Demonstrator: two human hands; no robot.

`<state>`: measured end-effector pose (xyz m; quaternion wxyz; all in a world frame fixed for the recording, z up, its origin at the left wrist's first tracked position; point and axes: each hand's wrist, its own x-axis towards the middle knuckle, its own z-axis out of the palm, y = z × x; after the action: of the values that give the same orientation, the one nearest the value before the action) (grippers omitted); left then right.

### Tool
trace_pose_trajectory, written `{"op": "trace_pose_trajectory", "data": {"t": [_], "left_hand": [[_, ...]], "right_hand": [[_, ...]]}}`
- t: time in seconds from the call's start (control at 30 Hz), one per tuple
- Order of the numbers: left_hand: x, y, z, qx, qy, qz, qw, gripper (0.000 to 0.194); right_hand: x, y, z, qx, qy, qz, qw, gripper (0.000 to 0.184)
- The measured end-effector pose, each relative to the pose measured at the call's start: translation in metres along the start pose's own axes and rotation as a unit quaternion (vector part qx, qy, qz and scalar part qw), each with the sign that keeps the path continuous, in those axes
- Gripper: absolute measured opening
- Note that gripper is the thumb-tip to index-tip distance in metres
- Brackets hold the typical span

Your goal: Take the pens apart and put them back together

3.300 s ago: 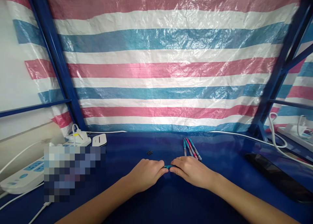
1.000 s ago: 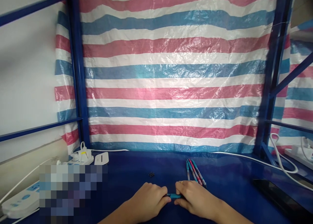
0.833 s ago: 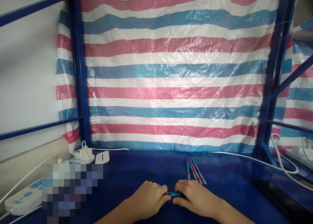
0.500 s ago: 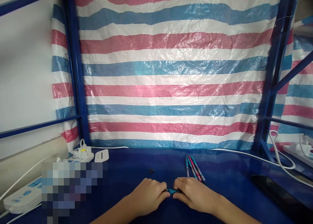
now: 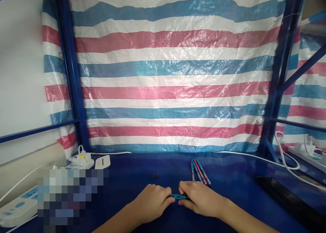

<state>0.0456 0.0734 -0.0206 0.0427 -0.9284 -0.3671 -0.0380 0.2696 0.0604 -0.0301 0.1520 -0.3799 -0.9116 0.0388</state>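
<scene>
Just above the blue tabletop, a short teal pen (image 5: 177, 196) with dark ends is held level between my two hands. My left hand (image 5: 154, 202) pinches its left end between thumb and curled fingers. At the other end, my right hand (image 5: 201, 199) has thumb and forefinger around the dark tip, which is partly hidden in the grip. Several pens (image 5: 201, 172), teal and pink, lie side by side just beyond my right hand. Past my left hand sits a small heap of tiny black pieces (image 5: 155, 175), too small to make out.
A black phone-like slab (image 5: 282, 195) lies at the right. White power strips (image 5: 19, 206) and a flat white item (image 5: 102, 162) are at the left, beside a pixelated patch. A white cable (image 5: 254, 157) runs along the back, before a striped plastic sheet (image 5: 173, 90).
More of the teal pen shows between my hands, as the right fingers have shifted slightly outward and loosened. The whole view has moved a little, so things appear further left.
</scene>
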Motion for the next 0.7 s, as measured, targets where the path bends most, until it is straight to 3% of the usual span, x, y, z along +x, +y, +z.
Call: {"op": "trace_pose_trajectory", "data": {"t": [0.23,0.37,0.6,0.7], "left_hand": [[0.0009,0.0039,-0.0030,0.000,-0.019,-0.015,1.000,0.030],[0.0007,0.0058,-0.0036,-0.003,-0.023,-0.012,1.000,0.031],[0.0001,0.0034,-0.0004,-0.004,-0.011,-0.002,1.000,0.031],[0.0001,0.0026,0.0006,-0.004,-0.007,-0.003,1.000,0.031]], "right_hand": [[-0.0005,0.0024,0.0008,-0.010,-0.012,-0.013,1.000,0.024],[-0.0008,0.0034,0.0017,0.001,-0.012,-0.001,1.000,0.010],[-0.0004,0.0016,-0.0020,0.005,-0.019,-0.011,1.000,0.022],[-0.0009,0.0027,0.0005,0.002,-0.020,-0.001,1.000,0.012]]}}
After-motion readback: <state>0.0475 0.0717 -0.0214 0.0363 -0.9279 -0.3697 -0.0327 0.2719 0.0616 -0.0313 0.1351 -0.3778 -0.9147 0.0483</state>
